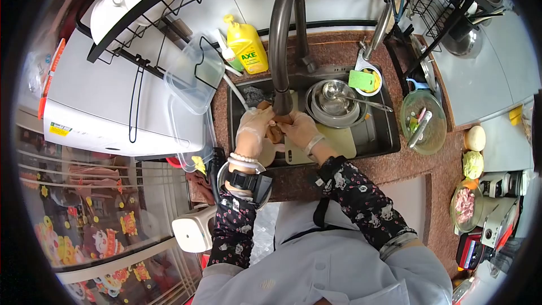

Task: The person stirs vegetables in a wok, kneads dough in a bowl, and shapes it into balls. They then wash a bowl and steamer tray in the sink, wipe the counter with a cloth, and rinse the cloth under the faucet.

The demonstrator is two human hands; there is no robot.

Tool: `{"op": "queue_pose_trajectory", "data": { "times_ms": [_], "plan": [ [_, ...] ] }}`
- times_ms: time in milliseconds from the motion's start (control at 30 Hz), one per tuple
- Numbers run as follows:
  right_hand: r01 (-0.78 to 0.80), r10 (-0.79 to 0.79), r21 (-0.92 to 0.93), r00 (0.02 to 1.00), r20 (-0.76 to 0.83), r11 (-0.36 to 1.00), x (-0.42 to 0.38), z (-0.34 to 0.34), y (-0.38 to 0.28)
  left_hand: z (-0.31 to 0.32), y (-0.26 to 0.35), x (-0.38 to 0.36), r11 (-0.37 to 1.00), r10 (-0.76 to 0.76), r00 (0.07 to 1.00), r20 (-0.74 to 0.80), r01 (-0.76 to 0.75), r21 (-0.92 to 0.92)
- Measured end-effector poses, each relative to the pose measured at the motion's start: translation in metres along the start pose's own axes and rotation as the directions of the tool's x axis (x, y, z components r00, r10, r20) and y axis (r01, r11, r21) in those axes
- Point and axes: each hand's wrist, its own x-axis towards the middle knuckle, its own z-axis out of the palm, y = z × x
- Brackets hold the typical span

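Both my hands wear thin clear gloves and are together over the sink (389, 135), under the spout of the dark faucet (280, 28). My left hand (256, 125) is closed on a brown item (274, 134), whose exact kind I cannot make out. On its other side, my right hand (300, 130) grips the same item, fingers bent inward. Below them a pale cutting board (337, 140) lies in the basin. Stacked metal bowls (339, 120) sit to the right of my right hand, with a ladle (361, 100) lying in the top one. The faucet partly hides my fingertips.
A yellow AXE bottle (247, 48) and clear plastic containers (195, 76) stand left of the faucet. A green sponge (362, 81) sits at the sink's back right corner. Farther right are a strainer bowl (437, 135) and a bowl of meat (466, 206). A black wire rack (186, 3) hangs overhead.
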Motion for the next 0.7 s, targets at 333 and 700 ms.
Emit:
{"op": "queue_pose_trajectory", "data": {
  "times_ms": [333,700],
  "plan": [
    [-0.226,0.125,0.535,0.968,0.219,0.814,-0.012,-0.039,-0.032,0.019,-0.018,-0.011,0.997,0.061,0.995,0.081,-0.064,0.038],
    [-0.273,0.358,0.909,0.921,0.153,0.314,0.003,-0.056,0.021,0.031,-0.062,0.010,0.903,-0.020,0.997,0.080,0.052,-0.426]
  ]
}}
